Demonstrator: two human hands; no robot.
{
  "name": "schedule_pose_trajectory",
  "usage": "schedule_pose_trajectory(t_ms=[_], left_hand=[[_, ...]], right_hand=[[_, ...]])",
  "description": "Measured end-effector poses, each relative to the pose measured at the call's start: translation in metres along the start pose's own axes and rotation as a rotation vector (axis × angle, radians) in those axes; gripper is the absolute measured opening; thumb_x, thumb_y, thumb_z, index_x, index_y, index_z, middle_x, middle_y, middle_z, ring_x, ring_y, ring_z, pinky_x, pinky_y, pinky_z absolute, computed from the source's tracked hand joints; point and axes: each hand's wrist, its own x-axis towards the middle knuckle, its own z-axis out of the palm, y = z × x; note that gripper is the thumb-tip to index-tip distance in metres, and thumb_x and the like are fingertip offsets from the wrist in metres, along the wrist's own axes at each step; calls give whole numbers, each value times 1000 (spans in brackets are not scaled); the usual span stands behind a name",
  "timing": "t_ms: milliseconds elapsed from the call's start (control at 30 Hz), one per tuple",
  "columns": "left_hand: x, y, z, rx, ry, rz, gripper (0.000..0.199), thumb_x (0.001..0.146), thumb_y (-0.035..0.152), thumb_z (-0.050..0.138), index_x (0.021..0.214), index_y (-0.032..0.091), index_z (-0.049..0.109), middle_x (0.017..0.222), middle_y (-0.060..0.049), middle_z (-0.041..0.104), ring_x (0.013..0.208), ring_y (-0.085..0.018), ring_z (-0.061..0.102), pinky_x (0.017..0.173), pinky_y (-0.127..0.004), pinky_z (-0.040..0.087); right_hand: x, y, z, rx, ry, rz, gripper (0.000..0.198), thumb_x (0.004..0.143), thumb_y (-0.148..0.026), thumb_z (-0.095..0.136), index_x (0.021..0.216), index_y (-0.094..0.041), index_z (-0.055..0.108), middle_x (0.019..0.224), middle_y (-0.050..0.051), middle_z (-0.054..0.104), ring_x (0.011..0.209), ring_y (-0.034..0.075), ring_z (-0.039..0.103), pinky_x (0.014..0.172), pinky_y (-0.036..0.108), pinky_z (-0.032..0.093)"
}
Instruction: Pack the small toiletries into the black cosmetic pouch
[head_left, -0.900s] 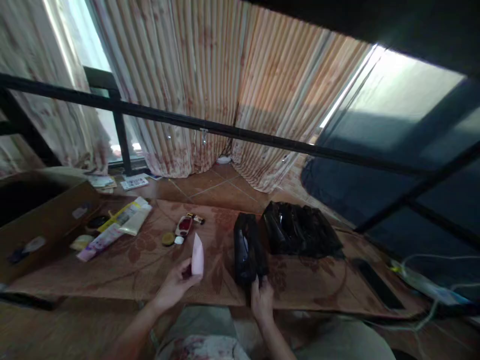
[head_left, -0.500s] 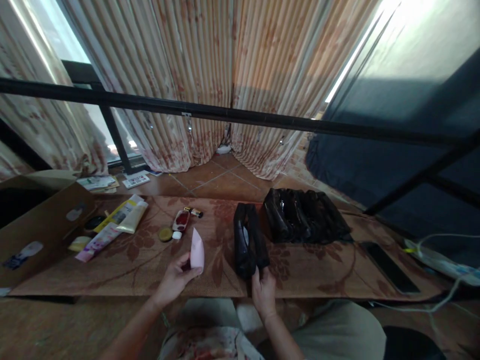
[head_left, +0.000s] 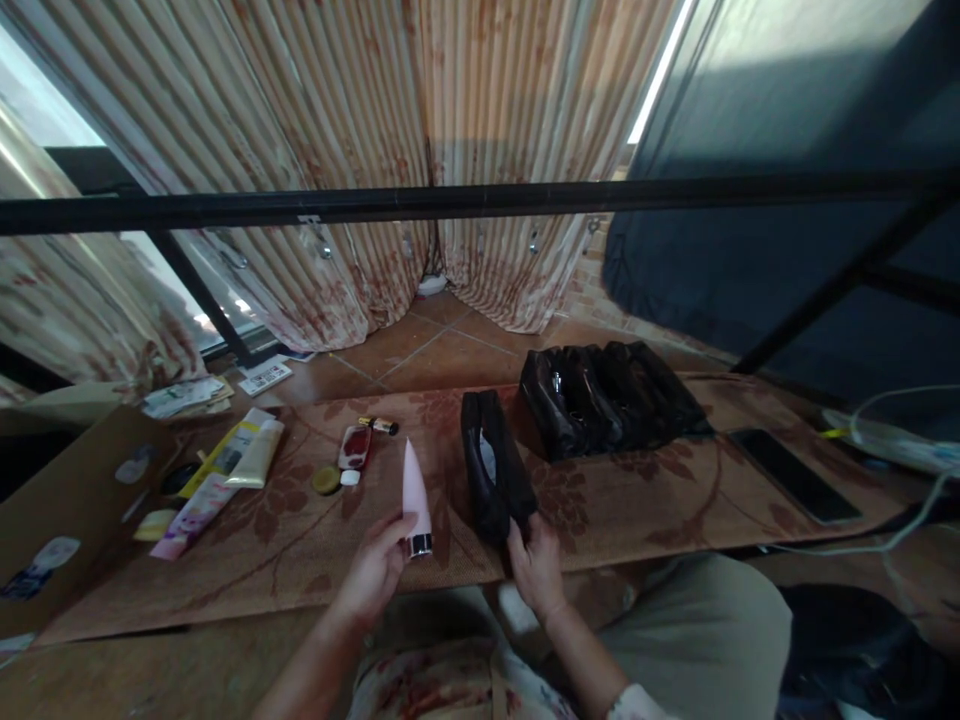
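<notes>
Turning pink tube (head_left: 415,495), showing silver cap (head_left: 420,546), pinching tube in nearly closed left hand (head_left: 376,566), gripping black pouch (head_left: 511,475) at near end with curled right hand (head_left: 535,562).

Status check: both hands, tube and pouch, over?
Left hand gripping pink squeeze tube. Right hand holding black pouch at its near end. Row of black pouches close by, right side.

Both forearms (head_left: 319,655) reach forward, left hand (head_left: 377,566) pinching, right hand (head_left: 536,566) apparently curled in a grip.
</notes>
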Motion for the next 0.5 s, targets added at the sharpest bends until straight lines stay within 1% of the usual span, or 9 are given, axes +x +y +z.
schedule_pose_trajectory(t_ms=[67,133,200,267,333,433,500], left_hand=[[-8,7,11,-46,-46,-59,31,67,32,74,87,10,69,74,-6,68,62,-14,60,57,-25,49],[-15,16,20,-45,-90,-91,31,70,33,72,89,10,68,74,-6,67,60,-12,58,54,-24,49],[-21,23,27,-12,-118,-70,31,71,34,72,90,10,68,77,-7,66,63,-12,58,51,-22,48],[-25,28,35,52,-122,-29,33,69,36,74,90,12,67,75,-5,65,64,-13,58,49,-21,48],[-28,32,44,137,-134,0,36,67,41,75,88,13,66,69,-3,63,57,-11,56,46,-21,46],[-30,36,61,261,-202,1,40,66,47,74,85,14,63,59,1,58,43,-7,48,38,-18,40],[-30,40,74,308,-240,-7,38,67,47,72,82,14,60,56,3,55,40,-7,45,36,-18,37]], right_hand=[[1,-3,-2,18,-22,-17,27,91,-37,48,94,-15,64,82,8,70,75,20,64,68,28,47],[1,-5,-3,19,-32,-16,27,90,-37,50,94,-15,63,80,7,68,71,19,61,65,27,46],[1,-6,-4,8,-30,-3,27,89,-37,51,94,-14,64,77,6,67,68,18,60,63,27,45],[1,-7,-4,3,-29,6,28,88,-37,52,95,-14,64,77,6,67,69,18,59,64,27,44],[2,-8,-4,7,-34,13,28,87,-37,52,95,-13,64,79,7,67,70,19,59,65,27,44],[3,-9,-4,12,-35,27,27,88,-38,51,88,-14,64,75,6,66,67,18,58,63,27,44],[3,-10,-5,30,-40,30,27,88,-37,51,87,-14,63,74,6,66,68,18,59,64,27,45]])
